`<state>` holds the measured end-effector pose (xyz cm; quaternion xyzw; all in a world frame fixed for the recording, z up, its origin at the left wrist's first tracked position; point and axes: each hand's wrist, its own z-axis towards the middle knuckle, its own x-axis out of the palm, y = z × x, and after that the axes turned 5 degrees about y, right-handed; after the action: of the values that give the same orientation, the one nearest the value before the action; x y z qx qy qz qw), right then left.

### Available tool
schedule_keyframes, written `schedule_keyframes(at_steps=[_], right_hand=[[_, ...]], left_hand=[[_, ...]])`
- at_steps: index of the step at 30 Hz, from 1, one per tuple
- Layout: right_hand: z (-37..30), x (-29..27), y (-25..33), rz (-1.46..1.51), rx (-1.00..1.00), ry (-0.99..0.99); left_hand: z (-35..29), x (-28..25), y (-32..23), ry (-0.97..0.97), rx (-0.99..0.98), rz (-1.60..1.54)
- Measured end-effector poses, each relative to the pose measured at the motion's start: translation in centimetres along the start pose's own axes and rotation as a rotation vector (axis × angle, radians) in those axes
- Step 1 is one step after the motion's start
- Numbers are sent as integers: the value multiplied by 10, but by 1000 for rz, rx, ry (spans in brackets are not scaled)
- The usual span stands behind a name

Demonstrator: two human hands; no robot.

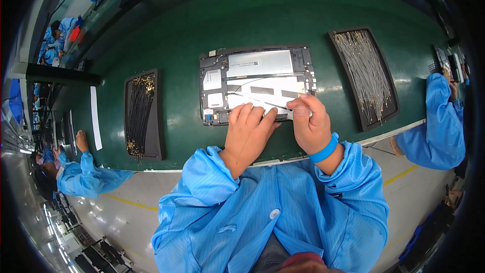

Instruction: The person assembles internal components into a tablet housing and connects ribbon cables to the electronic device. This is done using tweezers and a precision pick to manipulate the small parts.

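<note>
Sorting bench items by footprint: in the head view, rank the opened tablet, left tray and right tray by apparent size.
1. Opened tablet, largest.
2. Right tray and left tray: look alike; fisheye bending makes ranking unsure.

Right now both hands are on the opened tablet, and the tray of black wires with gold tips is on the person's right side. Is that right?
Not quite. The head view shows the tray of black wires on the person's left; a tray of pale wires lies on the right. The left hand and right hand are indeed on the opened tablet.
</note>
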<state>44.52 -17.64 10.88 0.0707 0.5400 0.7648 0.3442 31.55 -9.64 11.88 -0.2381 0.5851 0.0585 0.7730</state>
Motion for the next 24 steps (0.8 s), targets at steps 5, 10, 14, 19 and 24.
schedule_keyframes(at_steps=[5,10,14,19,24], right_hand=[[7,0,9,-164,-61,98],[17,3,19,-270,-167,210],[17,8,17,-267,-142,158],[23,-1,7,33,287,10],[25,-43,10,216,620,-119]], left_hand=[[0,12,13,-41,116,106],[0,10,11,-81,172,188],[-3,13,11,-61,152,179],[2,6,11,-61,110,56],[8,-4,11,-48,47,-10]])
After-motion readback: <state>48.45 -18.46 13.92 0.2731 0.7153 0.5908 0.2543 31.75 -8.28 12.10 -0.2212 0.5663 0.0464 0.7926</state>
